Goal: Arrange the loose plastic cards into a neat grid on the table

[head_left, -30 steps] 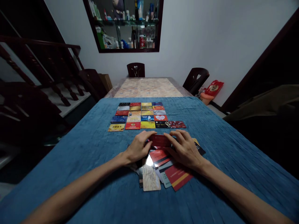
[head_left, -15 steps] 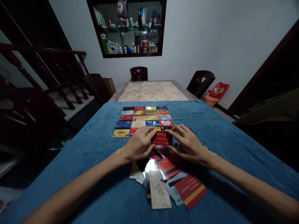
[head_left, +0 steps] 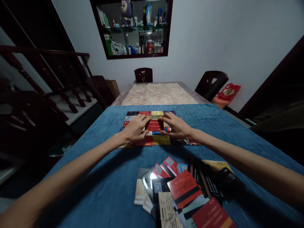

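Note:
Both of my hands hold one red card (head_left: pixel 155 125) by its short edges above a grid of colourful cards (head_left: pixel 161 140) laid out on the blue cloth (head_left: pixel 99 152). My left hand (head_left: pixel 136 128) pinches the card's left edge and my right hand (head_left: pixel 175 125) pinches its right edge. The hands and the card cover the middle of the grid. A loose, overlapping pile of cards (head_left: pixel 182 190) lies near me, below and to the right of my arms.
The blue cloth covers the near half of a long table; beyond it shows a pale patterned tabletop (head_left: pixel 159 93). Dark chairs (head_left: pixel 143 75) stand at the far end and far right (head_left: pixel 211 83). A dark stair railing (head_left: pixel 47 76) runs along the left. A wall cabinet (head_left: pixel 134 28) holds bottles.
Both hands carried the red card away from the loose pile and forward over the grid. The view shifted, so the pile now sits lower in the picture.

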`<move>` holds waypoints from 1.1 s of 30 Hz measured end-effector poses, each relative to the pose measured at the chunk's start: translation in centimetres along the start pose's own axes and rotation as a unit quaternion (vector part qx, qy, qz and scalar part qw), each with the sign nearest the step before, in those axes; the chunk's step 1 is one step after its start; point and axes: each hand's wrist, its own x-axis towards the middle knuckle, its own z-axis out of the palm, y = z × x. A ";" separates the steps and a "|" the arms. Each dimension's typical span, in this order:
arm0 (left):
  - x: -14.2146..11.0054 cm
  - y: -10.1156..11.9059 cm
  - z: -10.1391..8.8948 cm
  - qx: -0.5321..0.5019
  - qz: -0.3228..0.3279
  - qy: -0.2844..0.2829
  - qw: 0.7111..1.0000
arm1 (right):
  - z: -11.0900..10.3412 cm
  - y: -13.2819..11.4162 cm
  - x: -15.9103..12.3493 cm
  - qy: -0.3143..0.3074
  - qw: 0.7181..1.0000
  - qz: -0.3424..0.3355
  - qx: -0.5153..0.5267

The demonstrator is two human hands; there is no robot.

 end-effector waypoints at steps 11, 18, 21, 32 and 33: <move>5.4 -8.7 2.2 0.056 -0.108 -0.057 0.991 | 4.3 6.5 7.7 -0.039 0.997 0.071 -0.018; 7.8 -12.8 4.6 0.009 -0.179 -0.101 0.979 | 7.0 9.2 10.8 -0.089 0.989 0.121 -0.014; 8.4 -14.0 5.6 0.000 -0.191 -0.112 0.975 | 8.1 9.9 11.4 -0.099 0.985 0.139 -0.015; 9.1 -15.3 6.9 -0.010 -0.223 -0.149 0.963 | 9.4 10.6 12.4 -0.143 0.973 0.178 -0.021; 9.1 -15.3 7.0 -0.009 -0.224 -0.152 0.962 | 9.5 10.7 12.4 -0.146 0.973 0.180 -0.022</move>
